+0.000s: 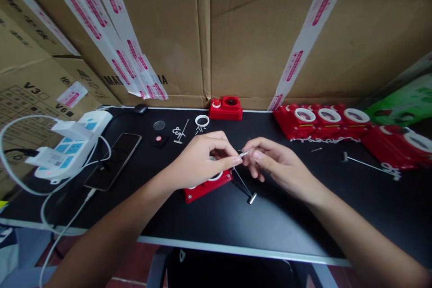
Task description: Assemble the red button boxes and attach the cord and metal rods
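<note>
My left hand (202, 155) and my right hand (275, 164) meet over the middle of a black table (270, 225). Between their pinched fingertips is a small silvery metal piece (243, 154). A thin metal rod with a small cylinder head (248, 191) slants down from the fingers to the tabletop. Under my left hand lies a red plastic part with white rings (205, 186), partly hidden by the palm.
A red housing (225, 108) stands at the back centre, and a row of red parts with white rings (320, 119) at the back right. A white ring (202, 120), a phone (114, 159) and a white power strip (72, 144) lie to the left. Cardboard boxes form the back wall.
</note>
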`<control>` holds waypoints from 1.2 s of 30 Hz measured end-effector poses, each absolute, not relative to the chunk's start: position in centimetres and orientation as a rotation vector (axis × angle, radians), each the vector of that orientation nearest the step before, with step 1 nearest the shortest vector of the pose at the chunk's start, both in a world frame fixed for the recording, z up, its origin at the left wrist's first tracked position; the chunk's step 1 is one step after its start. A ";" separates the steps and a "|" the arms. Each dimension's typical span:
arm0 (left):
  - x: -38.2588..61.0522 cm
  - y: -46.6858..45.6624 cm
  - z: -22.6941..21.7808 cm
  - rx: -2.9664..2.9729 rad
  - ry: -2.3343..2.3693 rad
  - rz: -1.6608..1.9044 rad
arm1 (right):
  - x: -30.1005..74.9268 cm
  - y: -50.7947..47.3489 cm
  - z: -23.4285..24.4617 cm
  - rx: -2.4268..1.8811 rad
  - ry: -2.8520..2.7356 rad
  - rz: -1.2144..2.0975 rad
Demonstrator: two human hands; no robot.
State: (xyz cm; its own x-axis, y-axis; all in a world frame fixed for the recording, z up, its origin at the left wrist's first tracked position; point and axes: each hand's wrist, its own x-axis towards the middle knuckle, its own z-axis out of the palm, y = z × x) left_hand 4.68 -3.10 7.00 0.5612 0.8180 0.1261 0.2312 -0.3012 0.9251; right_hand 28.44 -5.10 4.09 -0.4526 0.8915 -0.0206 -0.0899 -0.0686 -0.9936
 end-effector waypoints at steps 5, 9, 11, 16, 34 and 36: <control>4.7 -2.9 7.1 1.832 0.876 0.748 | 28.0 -5.2 4.1 -0.931 -1.511 1.571; 4.5 -2.8 7.1 1.863 0.887 0.721 | 27.9 -5.2 4.3 -0.986 -1.610 1.457; 4.4 -2.7 7.2 1.901 0.899 0.708 | 28.0 -5.1 4.3 -1.000 -1.577 1.395; 4.4 -2.7 7.4 2.024 0.936 0.696 | 28.6 -4.9 4.3 -1.033 -1.363 1.435; 4.4 -2.8 6.4 2.234 0.929 0.578 | 28.0 -5.4 4.6 -0.802 -1.082 1.757; 4.4 -2.9 6.4 2.263 0.920 0.555 | 27.9 -5.4 4.5 -0.782 -1.133 1.734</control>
State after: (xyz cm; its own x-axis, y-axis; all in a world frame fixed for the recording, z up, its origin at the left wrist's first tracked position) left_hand 4.38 -2.90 6.40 0.6681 0.7302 0.1431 0.4668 -0.5612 0.6835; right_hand 27.94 -5.45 4.47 -0.3999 0.9160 -0.0331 -0.3373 -0.1806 -0.9239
